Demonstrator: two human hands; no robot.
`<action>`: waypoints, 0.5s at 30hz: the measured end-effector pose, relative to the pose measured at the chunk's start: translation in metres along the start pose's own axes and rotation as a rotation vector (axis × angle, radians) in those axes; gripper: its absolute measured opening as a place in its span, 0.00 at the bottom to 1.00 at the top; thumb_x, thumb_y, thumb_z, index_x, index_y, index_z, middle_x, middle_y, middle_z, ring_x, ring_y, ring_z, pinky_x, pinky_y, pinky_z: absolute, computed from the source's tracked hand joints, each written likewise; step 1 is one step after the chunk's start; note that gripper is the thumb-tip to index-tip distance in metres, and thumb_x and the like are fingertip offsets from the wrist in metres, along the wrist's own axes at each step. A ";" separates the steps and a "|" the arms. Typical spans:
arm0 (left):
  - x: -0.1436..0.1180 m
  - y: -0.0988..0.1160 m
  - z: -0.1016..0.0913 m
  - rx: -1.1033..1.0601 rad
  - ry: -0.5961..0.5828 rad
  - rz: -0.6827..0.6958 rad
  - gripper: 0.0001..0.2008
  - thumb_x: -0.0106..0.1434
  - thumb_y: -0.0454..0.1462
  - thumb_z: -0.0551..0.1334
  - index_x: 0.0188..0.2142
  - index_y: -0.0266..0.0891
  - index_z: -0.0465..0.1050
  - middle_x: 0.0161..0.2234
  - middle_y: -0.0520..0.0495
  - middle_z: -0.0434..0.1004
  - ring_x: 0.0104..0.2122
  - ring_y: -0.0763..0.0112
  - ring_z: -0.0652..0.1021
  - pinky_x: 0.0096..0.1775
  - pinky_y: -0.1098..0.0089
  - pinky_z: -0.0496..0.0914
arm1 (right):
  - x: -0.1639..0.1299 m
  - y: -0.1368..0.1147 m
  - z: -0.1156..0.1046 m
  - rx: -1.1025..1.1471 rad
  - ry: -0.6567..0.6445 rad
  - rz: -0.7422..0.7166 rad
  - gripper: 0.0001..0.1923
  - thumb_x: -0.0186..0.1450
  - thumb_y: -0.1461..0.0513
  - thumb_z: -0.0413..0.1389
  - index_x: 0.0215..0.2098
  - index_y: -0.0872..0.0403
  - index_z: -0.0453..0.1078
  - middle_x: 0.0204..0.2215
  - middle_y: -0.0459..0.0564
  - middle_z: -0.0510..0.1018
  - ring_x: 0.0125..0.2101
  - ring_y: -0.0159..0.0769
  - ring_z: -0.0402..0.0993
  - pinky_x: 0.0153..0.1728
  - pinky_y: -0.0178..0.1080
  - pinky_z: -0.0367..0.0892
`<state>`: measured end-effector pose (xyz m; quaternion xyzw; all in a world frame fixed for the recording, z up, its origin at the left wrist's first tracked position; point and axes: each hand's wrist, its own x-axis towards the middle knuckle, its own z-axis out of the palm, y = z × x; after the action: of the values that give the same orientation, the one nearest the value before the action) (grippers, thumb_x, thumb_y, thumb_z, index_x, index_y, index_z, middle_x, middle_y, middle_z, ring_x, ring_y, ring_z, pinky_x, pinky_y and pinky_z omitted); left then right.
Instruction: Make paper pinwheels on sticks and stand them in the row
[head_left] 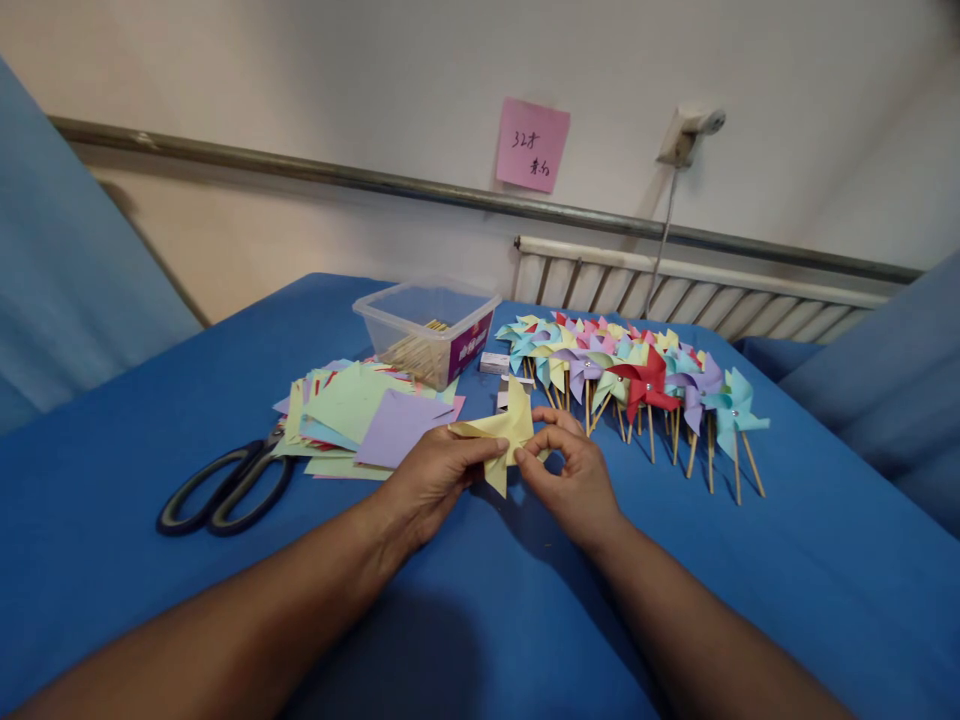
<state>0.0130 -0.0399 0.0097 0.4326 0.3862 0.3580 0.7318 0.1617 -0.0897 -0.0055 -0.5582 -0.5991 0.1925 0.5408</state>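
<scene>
Surface: blue-covered counter (750, 590) against a pale wall, pink note (532, 145) stuck up above.
Left hand: left hand (431, 480), fingers pinched shut on the yellow paper (504, 430), gripping its left flap.
Right hand: right hand (574, 475), fingertips closed on the same sheet's right edge.
Yellow paper: lifted just off the counter, between both hands, partly folded.
Left side: scissors (225, 490) beside a stack of coloured sheets (360, 415).
Behind: clear tub of sticks (425, 328).
Right side: finished pinwheels (637, 375) in a row.
</scene>
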 end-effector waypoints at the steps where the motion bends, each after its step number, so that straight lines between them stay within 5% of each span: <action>1: 0.000 0.000 0.000 0.004 0.001 0.000 0.14 0.43 0.36 0.71 0.31 0.32 0.78 0.23 0.45 0.76 0.26 0.67 0.75 0.28 0.69 0.66 | 0.000 0.000 0.000 0.000 0.002 0.005 0.05 0.55 0.64 0.58 0.21 0.52 0.70 0.43 0.52 0.74 0.46 0.41 0.70 0.49 0.44 0.61; 15: -0.003 0.002 0.002 0.031 0.013 0.006 0.13 0.44 0.36 0.70 0.31 0.33 0.78 0.23 0.46 0.76 0.25 0.67 0.75 0.29 0.68 0.68 | 0.000 -0.001 0.000 0.003 -0.011 0.033 0.06 0.55 0.64 0.59 0.21 0.52 0.70 0.41 0.50 0.75 0.44 0.41 0.71 0.48 0.46 0.62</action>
<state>0.0131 -0.0421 0.0125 0.4426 0.3949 0.3569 0.7216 0.1615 -0.0903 -0.0046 -0.5660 -0.5925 0.2054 0.5352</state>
